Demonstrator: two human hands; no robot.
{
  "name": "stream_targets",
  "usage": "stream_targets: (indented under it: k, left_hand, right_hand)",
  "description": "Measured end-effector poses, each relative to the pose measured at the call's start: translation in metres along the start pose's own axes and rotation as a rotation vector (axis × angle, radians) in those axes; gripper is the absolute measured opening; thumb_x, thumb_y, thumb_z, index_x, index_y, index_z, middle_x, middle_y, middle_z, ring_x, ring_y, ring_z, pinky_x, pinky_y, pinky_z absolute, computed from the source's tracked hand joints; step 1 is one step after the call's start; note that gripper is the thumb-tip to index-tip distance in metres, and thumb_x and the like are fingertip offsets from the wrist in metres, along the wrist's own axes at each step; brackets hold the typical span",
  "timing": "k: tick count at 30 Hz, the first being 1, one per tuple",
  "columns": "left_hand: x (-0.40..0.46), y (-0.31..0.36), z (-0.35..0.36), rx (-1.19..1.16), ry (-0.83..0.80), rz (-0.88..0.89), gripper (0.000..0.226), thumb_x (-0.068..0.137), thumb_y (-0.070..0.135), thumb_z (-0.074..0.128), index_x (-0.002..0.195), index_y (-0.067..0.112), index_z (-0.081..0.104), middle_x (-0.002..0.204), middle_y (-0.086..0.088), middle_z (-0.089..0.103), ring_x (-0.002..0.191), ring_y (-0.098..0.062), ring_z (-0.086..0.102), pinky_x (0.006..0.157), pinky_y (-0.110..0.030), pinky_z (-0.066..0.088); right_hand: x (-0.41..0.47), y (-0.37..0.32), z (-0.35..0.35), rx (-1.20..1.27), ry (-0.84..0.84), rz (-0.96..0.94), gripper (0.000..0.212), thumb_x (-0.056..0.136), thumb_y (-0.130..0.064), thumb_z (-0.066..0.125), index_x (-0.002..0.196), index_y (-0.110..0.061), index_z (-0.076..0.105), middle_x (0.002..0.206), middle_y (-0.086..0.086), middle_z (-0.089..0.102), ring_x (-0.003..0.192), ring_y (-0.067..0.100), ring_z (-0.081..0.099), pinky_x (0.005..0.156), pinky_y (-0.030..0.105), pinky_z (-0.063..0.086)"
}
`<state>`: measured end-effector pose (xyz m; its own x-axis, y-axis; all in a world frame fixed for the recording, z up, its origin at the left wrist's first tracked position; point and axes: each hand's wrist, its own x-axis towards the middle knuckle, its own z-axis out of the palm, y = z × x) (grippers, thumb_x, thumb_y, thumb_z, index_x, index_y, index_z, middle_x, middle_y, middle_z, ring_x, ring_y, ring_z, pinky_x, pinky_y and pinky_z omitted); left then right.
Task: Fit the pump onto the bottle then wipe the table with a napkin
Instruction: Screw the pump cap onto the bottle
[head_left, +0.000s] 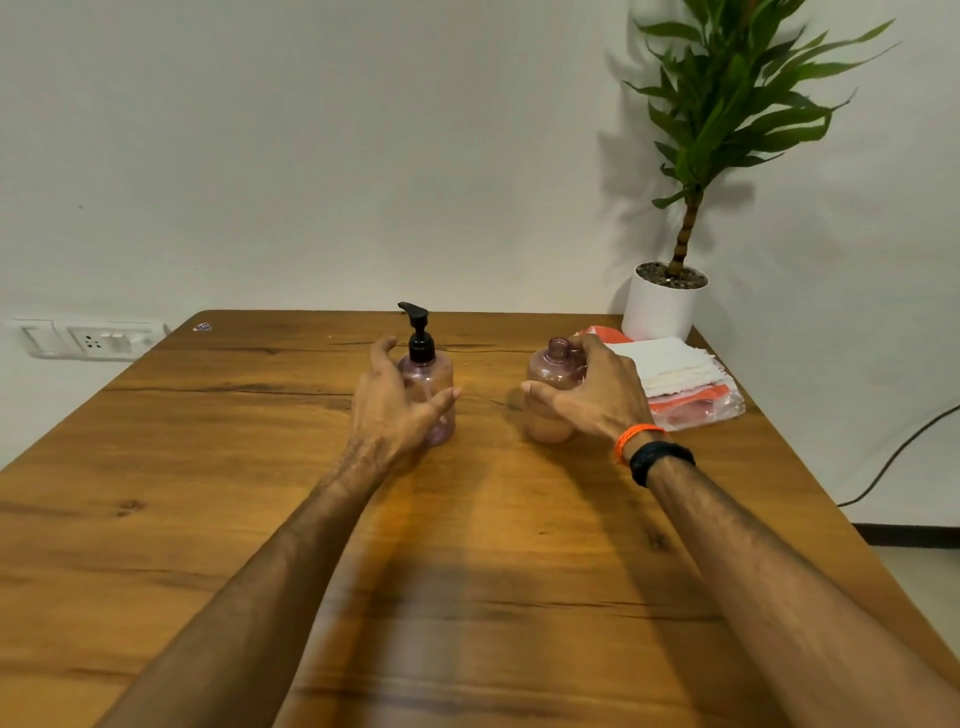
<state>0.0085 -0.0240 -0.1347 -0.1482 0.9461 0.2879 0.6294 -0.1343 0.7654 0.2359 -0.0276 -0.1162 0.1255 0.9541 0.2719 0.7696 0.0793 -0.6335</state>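
Observation:
Two pinkish see-through bottles stand on the wooden table (260, 415). The left bottle (434, 382) carries a black pump (418, 332) on its neck. My left hand (389, 410) is spread around it, fingers on its far left and thumb across its front, and contact is unclear. The right bottle (550, 374) has a bare open neck with no pump. My right hand (597, 389) grips it, thumb across the front and fingers curled over its shoulder. A stack of white napkins (670, 364) lies to the right of that bottle.
The napkins lie on an orange packet in clear plastic (698, 408). A white pot with a green plant (660, 309) stands at the table's back right corner. A wall socket (88, 340) is at far left, and a dark cable (893, 457) hangs right of the table.

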Motion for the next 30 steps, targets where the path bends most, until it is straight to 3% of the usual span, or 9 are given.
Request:
stream_targets:
  k: [4, 10, 14, 18, 23, 30]
  left_hand:
    - [-0.003, -0.004, 0.001, -0.036, -0.003, -0.013, 0.098, 0.068, 0.042, 0.083, 0.144, 0.011, 0.029, 0.136, -0.011, 0.053, 0.118, -0.027, 0.057, 0.098, -0.041, 0.051]
    - [-0.007, -0.02, 0.009, -0.071, -0.02, -0.037, 0.089, 0.063, 0.045, 0.085, 0.134, 0.016, 0.041, 0.132, -0.005, 0.056, 0.111, -0.016, 0.055, 0.092, -0.032, 0.049]
    - [-0.018, -0.034, 0.014, -0.205, -0.049, -0.11, 0.088, 0.063, 0.042, 0.086, 0.136, 0.019, 0.042, 0.134, -0.004, 0.058, 0.109, -0.011, 0.057, 0.093, -0.03, 0.051]
    - [-0.022, -0.037, 0.013, -0.273, -0.034, -0.094, 0.089, 0.063, 0.044, 0.086, 0.137, 0.021, 0.043, 0.132, -0.003, 0.06, 0.113, -0.014, 0.061, 0.095, -0.039, 0.054]
    - [-0.025, -0.04, 0.01, -0.318, -0.034, -0.071, 0.086, 0.065, 0.038, 0.086, 0.139, 0.02, 0.044, 0.131, -0.004, 0.061, 0.114, -0.017, 0.063, 0.091, -0.041, 0.057]
    - [-0.027, -0.046, 0.008, -0.349, -0.042, -0.073, 0.089, 0.062, 0.046, 0.087, 0.138, 0.024, 0.045, 0.131, -0.001, 0.06, 0.116, -0.016, 0.062, 0.09, -0.042, 0.057]
  right_hand:
    - [0.001, -0.009, -0.008, 0.019, 0.041, -0.042, 0.085, 0.064, -0.061, 0.078, 0.132, -0.019, 0.048, 0.129, 0.001, 0.061, 0.117, 0.021, 0.058, 0.098, 0.037, 0.05]
    - [0.008, -0.04, -0.017, 0.1, 0.171, -0.212, 0.057, 0.072, -0.046, 0.077, 0.119, -0.021, 0.058, 0.114, -0.006, 0.068, 0.103, 0.01, 0.063, 0.089, 0.033, 0.056]
    - [0.014, -0.061, -0.005, 0.151, 0.106, -0.296, 0.038, 0.074, -0.037, 0.078, 0.107, -0.025, 0.064, 0.094, -0.016, 0.066, 0.082, -0.004, 0.061, 0.076, 0.019, 0.054]
    - [0.019, -0.075, 0.02, 0.235, -0.048, -0.278, 0.031, 0.074, -0.036, 0.081, 0.1, -0.027, 0.066, 0.084, -0.02, 0.065, 0.077, -0.005, 0.063, 0.066, 0.006, 0.048]
    - [0.022, -0.086, 0.047, 0.316, -0.177, -0.275, 0.042, 0.069, -0.041, 0.083, 0.105, -0.026, 0.068, 0.091, -0.018, 0.068, 0.079, -0.003, 0.065, 0.074, 0.015, 0.053]
    - [0.026, -0.094, 0.061, 0.389, -0.161, -0.303, 0.036, 0.063, -0.043, 0.087, 0.091, -0.027, 0.071, 0.08, -0.019, 0.066, 0.073, -0.007, 0.062, 0.064, 0.008, 0.051]
